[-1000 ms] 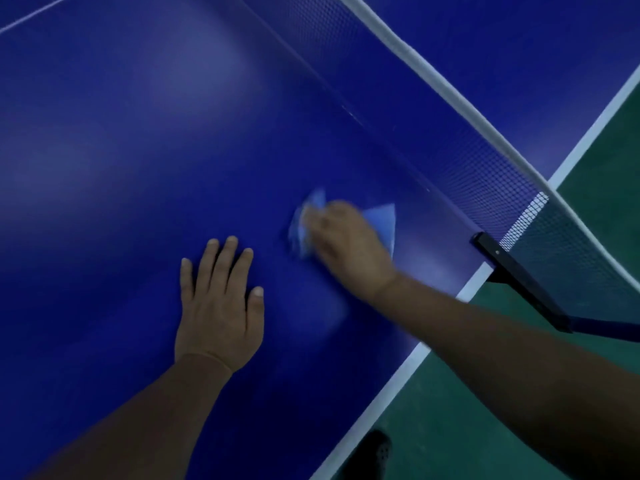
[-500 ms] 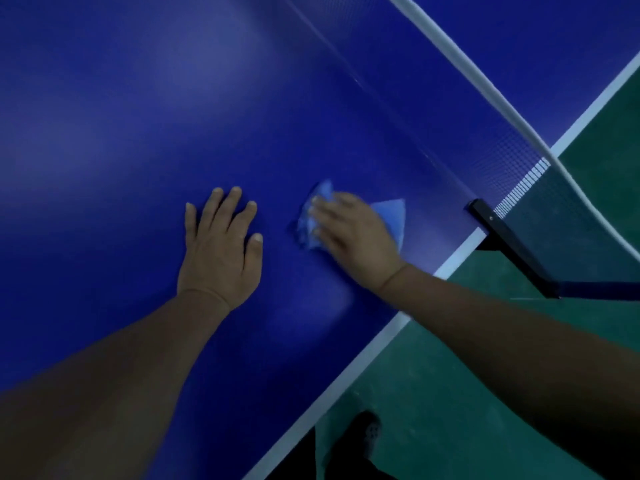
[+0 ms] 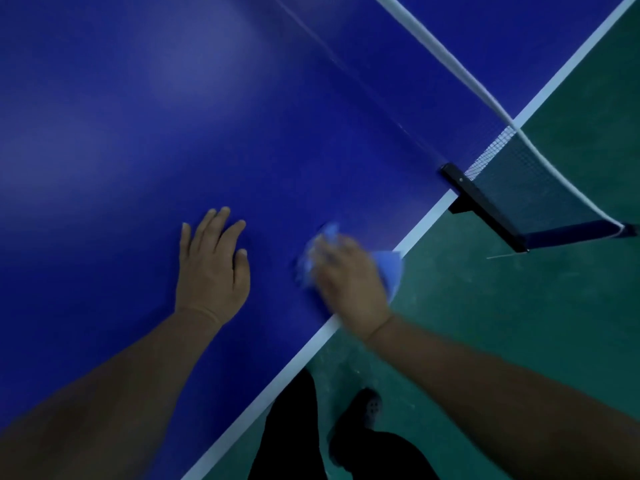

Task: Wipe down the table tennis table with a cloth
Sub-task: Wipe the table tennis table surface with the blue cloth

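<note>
Legs and shoe (image 3: 372,407): at 6 o'clock, dark trousers and a dark shoe stand on the green floor (image 3: 519,323), just off the side edge of the surface.

Left hand (image 3: 211,268): lies flat, palm down, on the blue surface (image 3: 138,150) at about 7 o'clock from the picture's middle. Its fingers are straight and slightly spread and point toward 12 o'clock. It grasps nothing. The forearm runs back to the corner at 8 o'clock.

Right hand (image 3: 349,282): at 3 o'clock from the left hand, near it and apart. It lies on top of the cloth (image 3: 389,268) and presses it against the surface. It is blurred, so I cannot tell whether the fingers are curled into the cloth or laid flat on it. The wrist sits over the white edge line (image 3: 284,379). The forearm leaves toward 4 o'clock.

Cloth: light blue and crumpled, right at the side edge of the surface. One bunch shows at 11 o'clock past the fingers. A flat corner sticks out at 3 o'clock of the hand and overhangs the white edge line above the floor.

Net clamp (image 3: 481,202): a black bracket at 2 o'clock from the cloth, fixed on the edge of the surface.

Net (image 3: 540,188): dark mesh with a white top band. It runs from the clamp toward 12 o'clock across the surface.
</note>
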Motion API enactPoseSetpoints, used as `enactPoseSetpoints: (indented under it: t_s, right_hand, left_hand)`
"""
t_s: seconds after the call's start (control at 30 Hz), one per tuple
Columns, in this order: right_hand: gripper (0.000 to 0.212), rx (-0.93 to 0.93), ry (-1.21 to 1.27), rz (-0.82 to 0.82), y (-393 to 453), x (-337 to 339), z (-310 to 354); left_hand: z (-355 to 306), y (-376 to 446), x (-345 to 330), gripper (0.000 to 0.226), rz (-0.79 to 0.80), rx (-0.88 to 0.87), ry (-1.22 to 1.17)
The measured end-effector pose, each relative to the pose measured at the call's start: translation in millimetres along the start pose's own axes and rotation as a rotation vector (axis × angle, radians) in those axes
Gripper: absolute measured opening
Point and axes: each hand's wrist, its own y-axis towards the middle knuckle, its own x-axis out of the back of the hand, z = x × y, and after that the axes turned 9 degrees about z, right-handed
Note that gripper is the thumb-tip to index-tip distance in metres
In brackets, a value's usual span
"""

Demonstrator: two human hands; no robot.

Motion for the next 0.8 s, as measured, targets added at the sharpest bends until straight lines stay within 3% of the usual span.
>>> enactPoseSetpoints:
  t_s: [0.07, 0.13, 0.33, 0.43, 0.53, 0.67, 0.8]
  right_hand:
    - [0.022, 0.168, 0.023, 0.083, -15, -11, 27]
    - [0.028, 0.19, 0.029, 0.112, -13, -8, 8]
    - [0.024, -0.202, -0.158, -0.14, 50, 27, -108]
    - [0.026, -0.462, -0.141, -0.165, 44, 34, -135]
    - [0.025, -0.578, -0.176, -0.177, 5, 36, -149]
    - [0.051, -0.76, -0.018, -0.048, -65, 49, -157]
    - [0.036, -0.943, 0.256, -0.255, -64, 60, -145]
  left_hand:
    - [-11, 1, -6, 0.049, -0.04, 0.029, -0.049]
    - [-25, 6, -14, 0.048, -0.058, 0.038, -0.088]
    - [-72, 26, -37, 0.051, -0.001, -0.073, -0.045]
    - [-77, 29, -46, 0.054, 0.039, -0.133, 0.024]
    - [-75, 32, -51, 0.055, 0.08, -0.151, 0.066]
    - [-75, 34, -54, 0.054, 0.087, -0.164, 0.091]
    - [-74, 34, -56, 0.053, 0.086, -0.167, 0.092]
